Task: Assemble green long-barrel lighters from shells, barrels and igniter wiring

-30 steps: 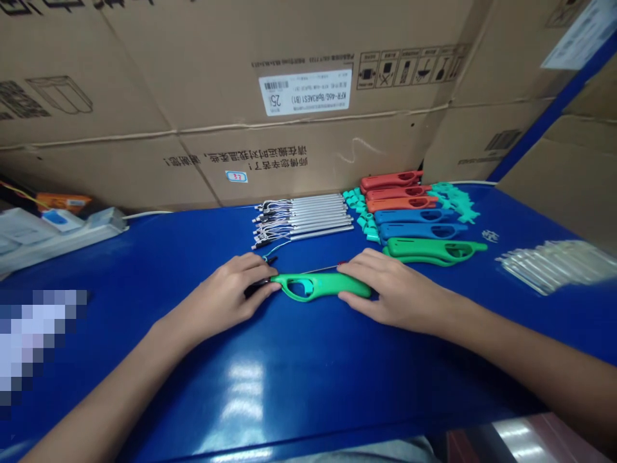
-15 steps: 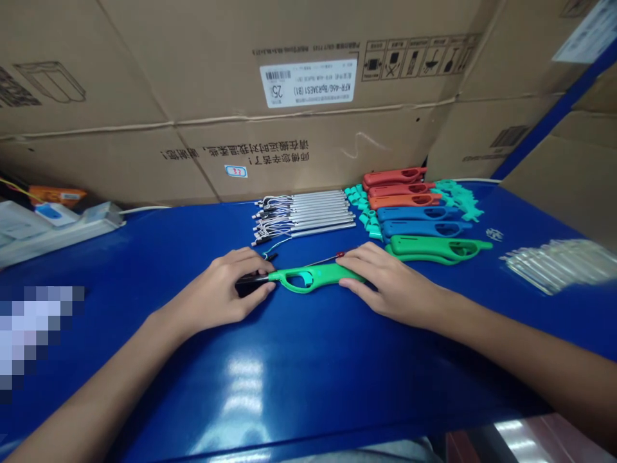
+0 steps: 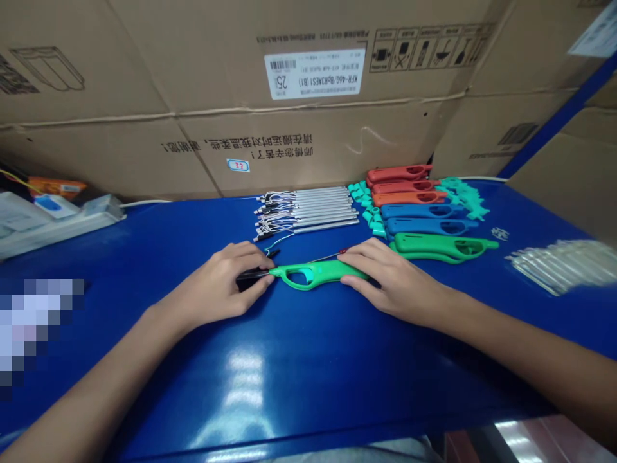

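Holding the green lighter over the table, I judge it part-assembled: trigger in, black tube at its nose; shells and wands beyond lie unjoined. My left hand pinches the tube; my right hand wraps the lighter's other end, by a red-ended rod.

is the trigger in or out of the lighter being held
In: the turquoise trigger shows in the green lighter, inside its finger hole.

Left forearm and right forearm slim, bare as far as I can see. Left hand and right hand bare too, fingers slender. Low down, a sliver of pale grey cloth, apparently clothing; cut hidden from here.
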Demonstrator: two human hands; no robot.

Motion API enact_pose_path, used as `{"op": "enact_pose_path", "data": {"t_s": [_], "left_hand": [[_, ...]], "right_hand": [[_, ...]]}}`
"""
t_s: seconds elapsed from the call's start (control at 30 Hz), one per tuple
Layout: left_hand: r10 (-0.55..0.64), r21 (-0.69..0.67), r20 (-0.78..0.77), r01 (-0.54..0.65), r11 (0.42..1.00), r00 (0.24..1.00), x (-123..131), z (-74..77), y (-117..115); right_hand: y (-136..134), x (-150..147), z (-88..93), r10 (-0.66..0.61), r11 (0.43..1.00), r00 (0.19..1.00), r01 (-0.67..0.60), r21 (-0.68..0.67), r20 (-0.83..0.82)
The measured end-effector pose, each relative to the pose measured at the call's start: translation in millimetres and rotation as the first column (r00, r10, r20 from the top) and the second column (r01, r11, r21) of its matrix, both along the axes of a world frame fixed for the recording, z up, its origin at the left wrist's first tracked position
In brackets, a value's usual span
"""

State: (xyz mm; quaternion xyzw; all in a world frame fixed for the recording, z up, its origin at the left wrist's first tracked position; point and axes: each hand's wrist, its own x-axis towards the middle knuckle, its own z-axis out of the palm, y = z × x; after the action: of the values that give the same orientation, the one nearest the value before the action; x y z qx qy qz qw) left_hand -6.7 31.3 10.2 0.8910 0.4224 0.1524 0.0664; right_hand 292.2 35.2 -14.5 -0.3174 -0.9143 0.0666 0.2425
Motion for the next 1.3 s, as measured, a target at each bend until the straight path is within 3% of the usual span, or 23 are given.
{"op": "enact_pose_path", "data": {"t_s": [0.43, 0.87, 1.03, 1.3], "left_hand": [[-0.019, 0.021, -0.006, 0.019, 1.0, 1.0, -1.7, -0.1, 1.1], [0.013, -0.056, -0.019, -0.014, 0.998, 1.0, -2.3, -0.1, 2.2], [-0.014, 0.011, -0.074, 0.015, 1.0, 0.997, 0.6, -1.5, 1.9], [-0.026, 0.054, -0.087, 0.031, 0.998, 0.996, 1.7, -2.6, -0.9]], "right_hand": [[2.2, -1.2, -1.9, -0.001, 1.0, 1.0, 0.001, 0.0, 0.031], [3.1, -1.8, 0.0, -0.002, 1.0, 0.997, 0.004, -0.024, 0.075], [0.6, -1.0, 3.5, -0.007, 1.0, 0.99, 0.006, 0.008, 0.14], [0.2, -5.1, -0.4, -0.025, 0.994, 0.993, 0.013, 0.106, 0.111]]}}
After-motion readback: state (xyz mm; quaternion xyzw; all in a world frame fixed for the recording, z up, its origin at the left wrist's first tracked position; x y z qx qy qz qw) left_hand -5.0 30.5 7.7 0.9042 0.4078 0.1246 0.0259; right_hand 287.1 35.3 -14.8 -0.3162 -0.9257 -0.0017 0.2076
